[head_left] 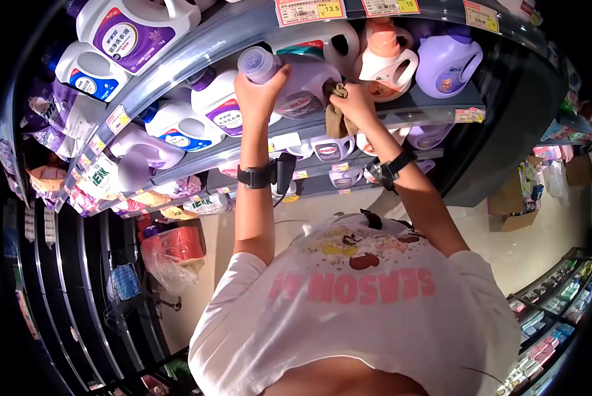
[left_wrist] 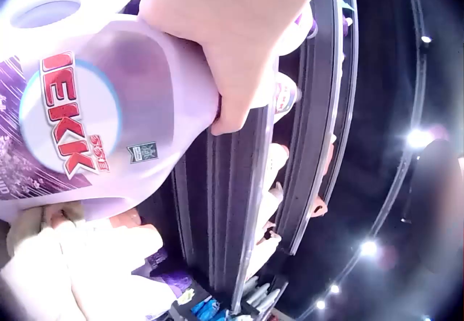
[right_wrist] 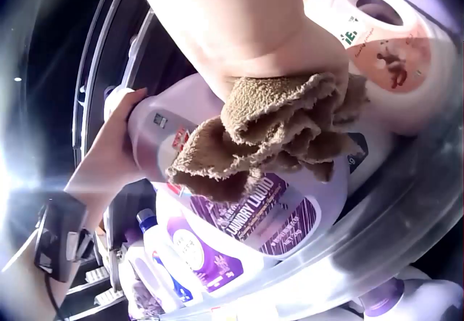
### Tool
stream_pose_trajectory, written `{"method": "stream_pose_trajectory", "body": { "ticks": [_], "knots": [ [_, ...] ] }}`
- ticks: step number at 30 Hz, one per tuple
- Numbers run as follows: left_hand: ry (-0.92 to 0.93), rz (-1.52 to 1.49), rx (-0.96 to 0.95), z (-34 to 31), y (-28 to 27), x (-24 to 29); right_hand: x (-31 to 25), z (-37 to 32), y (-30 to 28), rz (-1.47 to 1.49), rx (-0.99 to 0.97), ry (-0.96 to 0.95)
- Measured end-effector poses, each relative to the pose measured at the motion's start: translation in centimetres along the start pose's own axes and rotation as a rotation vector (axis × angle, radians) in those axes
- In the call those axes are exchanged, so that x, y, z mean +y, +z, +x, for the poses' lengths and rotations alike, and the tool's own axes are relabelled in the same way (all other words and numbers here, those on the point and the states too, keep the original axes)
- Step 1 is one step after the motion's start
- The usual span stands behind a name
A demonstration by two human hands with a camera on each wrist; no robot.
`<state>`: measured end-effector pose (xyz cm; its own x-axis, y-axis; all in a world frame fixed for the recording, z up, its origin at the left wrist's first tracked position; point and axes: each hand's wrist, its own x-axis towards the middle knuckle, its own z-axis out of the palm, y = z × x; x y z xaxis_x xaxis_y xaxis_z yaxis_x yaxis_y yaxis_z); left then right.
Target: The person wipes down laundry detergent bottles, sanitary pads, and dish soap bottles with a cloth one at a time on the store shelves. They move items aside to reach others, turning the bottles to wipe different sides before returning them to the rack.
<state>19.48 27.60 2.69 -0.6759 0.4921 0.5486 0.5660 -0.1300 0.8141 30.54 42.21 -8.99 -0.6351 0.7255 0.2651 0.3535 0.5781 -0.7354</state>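
A pale purple laundry detergent bottle [head_left: 301, 89], its cap [head_left: 259, 65] toward the left, lies tilted at the shelf front. My left hand [head_left: 259, 99] grips it around the neck just below the cap. A folded brown cloth [right_wrist: 268, 132] is bunched under my right hand [head_left: 355, 109], whose fingers hold it against the bottle's handle side. In the left wrist view the bottle's label [left_wrist: 69, 118] faces the camera, and the thumb of my left hand [left_wrist: 232, 38] wraps over the neck end. The right fingertips are hidden behind the cloth in the right wrist view.
A white bottle with an orange cap [head_left: 383, 63] and a purple bottle [head_left: 449, 66] stand right of the hands. White detergent bottles [head_left: 180, 125] line the shelf at left. A curved shelf edge with price tags [head_left: 312, 10] runs above; lower shelves hold more bottles.
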Motion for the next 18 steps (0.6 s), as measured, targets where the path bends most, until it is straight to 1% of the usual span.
{"method": "stream_pose_trajectory", "body": {
  "ticks": [3, 4, 6, 7, 8, 10, 11, 12, 14, 16, 17, 18],
  "knots": [
    [-0.014, 0.006, -0.078, 0.4, 0.8, 0.4, -0.2, -1.7, -0.7, 0.233, 0.082, -0.081],
    [-0.016, -0.002, -0.066, 0.5, 1.3, 0.3, -0.1, -1.9, -0.4, 0.348, 0.158, -0.147],
    [0.06, 0.074, -0.079, 1.1, 2.2, -0.3, -0.7, -2.5, -0.9, 0.482, 0.301, -0.224],
    [0.055, 0.058, -0.092, 1.4, 2.3, -0.4, -1.6, -3.0, -2.0, 0.303, 0.323, -0.2],
    [0.05, 0.054, -0.076, 1.8, 2.2, -0.5, -1.9, -2.9, -2.0, 0.272, 0.433, -0.297],
    [-0.043, -0.016, -0.17, 2.6, 1.6, -0.5, -3.1, -2.7, -2.5, 0.251, 0.509, -0.478],
    [-0.039, -0.043, -0.16, 3.0, 1.7, -1.1, -3.8, -2.6, -2.7, 0.294, 0.552, -0.573],
    [-0.004, -0.078, -0.154, 3.6, 1.9, -2.5, -4.8, -2.5, -2.9, 0.267, 0.537, -0.652],
    [-0.054, -0.047, -0.204, 3.9, 1.9, -1.6, -6.7, -1.9, -2.6, 0.129, 0.467, -0.675],
    [-0.092, -0.018, -0.173, 4.3, 2.0, -2.6, -6.4, -1.7, -0.9, 0.086, 0.374, -0.66],
    [-0.102, 0.012, -0.167, 4.7, 1.9, -3.1, -5.4, -1.9, 0.1, 0.035, 0.31, -0.682],
    [-0.057, 0.023, -0.161, 4.9, 1.9, -3.3, -4.1, -2.0, 1.4, -0.018, 0.25, -0.703]
  ]
}}
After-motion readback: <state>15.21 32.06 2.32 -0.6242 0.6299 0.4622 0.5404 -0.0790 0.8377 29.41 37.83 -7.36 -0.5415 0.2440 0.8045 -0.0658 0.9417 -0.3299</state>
